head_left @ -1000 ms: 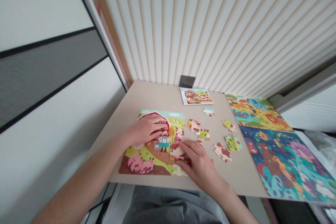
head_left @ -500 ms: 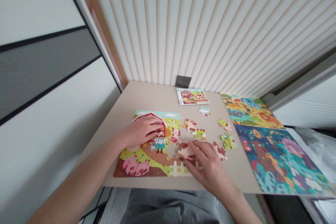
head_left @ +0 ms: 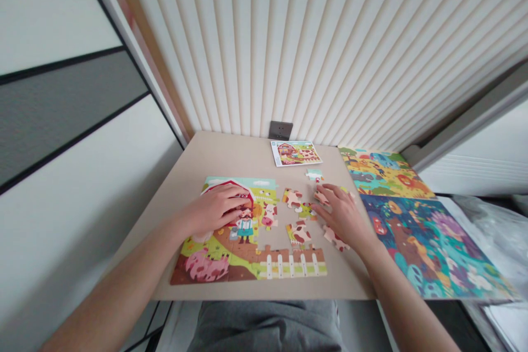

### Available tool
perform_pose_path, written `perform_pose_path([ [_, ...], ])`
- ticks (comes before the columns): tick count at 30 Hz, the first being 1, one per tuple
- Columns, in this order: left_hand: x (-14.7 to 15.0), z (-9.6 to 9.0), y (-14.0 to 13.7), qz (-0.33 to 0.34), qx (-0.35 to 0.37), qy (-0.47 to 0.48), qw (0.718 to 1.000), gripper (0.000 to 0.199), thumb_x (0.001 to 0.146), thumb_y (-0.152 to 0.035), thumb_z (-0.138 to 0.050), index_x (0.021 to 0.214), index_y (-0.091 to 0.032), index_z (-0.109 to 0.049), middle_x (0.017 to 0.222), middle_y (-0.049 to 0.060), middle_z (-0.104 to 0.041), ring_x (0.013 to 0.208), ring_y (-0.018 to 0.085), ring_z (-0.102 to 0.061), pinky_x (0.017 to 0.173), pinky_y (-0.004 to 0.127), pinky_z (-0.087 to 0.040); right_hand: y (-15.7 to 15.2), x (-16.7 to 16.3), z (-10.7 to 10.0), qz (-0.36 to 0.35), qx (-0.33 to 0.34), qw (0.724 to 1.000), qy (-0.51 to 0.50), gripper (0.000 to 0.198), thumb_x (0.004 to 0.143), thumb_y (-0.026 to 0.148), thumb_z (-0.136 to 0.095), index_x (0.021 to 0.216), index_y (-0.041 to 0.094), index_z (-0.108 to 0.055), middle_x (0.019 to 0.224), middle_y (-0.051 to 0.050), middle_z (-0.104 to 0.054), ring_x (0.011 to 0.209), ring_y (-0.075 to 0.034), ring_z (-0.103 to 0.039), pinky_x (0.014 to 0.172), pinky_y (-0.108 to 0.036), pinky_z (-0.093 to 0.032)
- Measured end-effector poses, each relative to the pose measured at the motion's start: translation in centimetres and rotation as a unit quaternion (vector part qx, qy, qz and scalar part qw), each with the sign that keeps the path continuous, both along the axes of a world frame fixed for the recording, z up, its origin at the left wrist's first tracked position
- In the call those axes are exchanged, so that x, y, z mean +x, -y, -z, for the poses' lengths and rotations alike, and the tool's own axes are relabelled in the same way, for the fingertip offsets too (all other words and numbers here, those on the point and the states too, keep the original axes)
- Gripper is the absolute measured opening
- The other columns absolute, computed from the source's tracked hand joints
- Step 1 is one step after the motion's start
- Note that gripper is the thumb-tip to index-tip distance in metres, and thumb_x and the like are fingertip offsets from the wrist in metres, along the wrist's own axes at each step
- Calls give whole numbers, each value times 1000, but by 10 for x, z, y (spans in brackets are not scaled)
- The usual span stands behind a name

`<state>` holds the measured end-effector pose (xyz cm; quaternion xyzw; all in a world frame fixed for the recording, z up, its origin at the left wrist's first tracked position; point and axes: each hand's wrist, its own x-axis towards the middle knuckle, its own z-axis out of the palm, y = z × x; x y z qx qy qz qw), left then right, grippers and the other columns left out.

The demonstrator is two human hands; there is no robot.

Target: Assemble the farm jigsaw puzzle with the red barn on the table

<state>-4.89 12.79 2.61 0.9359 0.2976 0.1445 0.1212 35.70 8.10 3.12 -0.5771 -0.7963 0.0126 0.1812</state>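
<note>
A partly joined farm jigsaw puzzle lies on the table, with a barn, a farmer, a pig and a white fence. My left hand rests flat over the barn, fingers stretched and holding nothing. To the right of the joined part, my right hand has its fingertips on a cow-patterned puzzle piece. Left of that hand are a pink-and-brown piece and a green piece. A cow-body piece sits above the fence, and another brown-spotted piece lies below my right palm.
A small farm picture card lies at the back, below a wall socket. A sky-blue piece is in front of it. On the right are a yellow animal puzzle and a dark blue forest puzzle.
My right hand has moved up and right, away from the fence, uncovering the cow-body piece there. It is now at a cow-patterned piece farther back. My left hand stays on the barn.
</note>
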Motion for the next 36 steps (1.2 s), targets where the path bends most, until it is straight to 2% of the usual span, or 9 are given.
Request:
perform_pose_path([
  [6,0,0,0,8,14,-10,1000,30,109,-35,-52,133,-29,-70,141,7,-65,128,25,-61,115,42,-46,-5,-48,-3,-56,-46,997,-26,41,102,38,-64,141,25,-65,139,-12,-69,130,-31,-63,116,-56,-44],
  [11,1,-2,1,4,12,-18,1000,31,109,-37,-51,133,-28,-70,141,7,-65,128,25,-60,116,43,-45,-8,-47,-9,-63,-50,996,-29,37,103,37,-64,137,23,-68,133,-13,-72,126,-31,-66,114,-56,-45],
  [14,2,-4,3,0,9,-13,1000,31,109,-36,-53,133,-28,-70,141,7,-65,128,26,-60,116,44,-45,0,-45,-19,-153,-51,985,-59,42,104,36,-63,145,25,-63,135,-14,-71,126,-29,-66,112,-52,-49],
  [18,4,-5,4,-1,6,-6,1000,29,107,-34,-56,132,-27,-71,139,7,-67,127,26,-62,115,45,-46,15,-59,-25,-307,-86,945,-75,46,107,25,-57,153,29,-54,145,-10,-66,138,-26,-58,115,-48,-49],
  [20,4,-5,4,-2,5,-8,1000,29,107,-33,-57,132,-26,-71,139,7,-67,128,26,-62,116,45,-46,22,-67,-22,-297,-73,950,-65,46,107,17,-52,151,28,-56,146,-10,-65,137,-26,-59,114,-48,-50],
  [22,4,-6,4,-3,5,-7,1000,30,107,-33,-57,132,-26,-71,140,8,-66,128,26,-61,116,45,-46,31,-75,-19,-241,-59,967,-59,42,106,14,-51,145,26,-61,138,-11,-68,128,-26,-64,108,-47,-53],
  [26,4,-6,4,-1,5,8,1000,29,106,-33,-59,132,-29,-71,138,6,-68,127,26,-62,115,44,-46,54,-90,-22,-166,-74,982,-48,33,102,28,-65,135,25,-66,126,-11,-71,115,-28,-66,98,-48,-55],
  [30,5,-7,5,-2,2,7,1000,33,108,-36,-56,137,-28,-67,140,7,-67,129,26,-61,116,44,-45,67,-104,-22,-151,-75,985,-35,48,94,38,-78,138,25,-64,129,-11,-70,117,-31,-65,99,-51,-54],
  [36,8,-8,10,6,10,-3,1000,43,110,-40,-51,150,-27,-57,147,11,-60,134,28,-57,117,47,-44,58,-86,-8,-159,-72,984,-22,29,101,28,-68,130,27,-69,127,-10,-70,116,-28,-66,99,-48,-55],
])
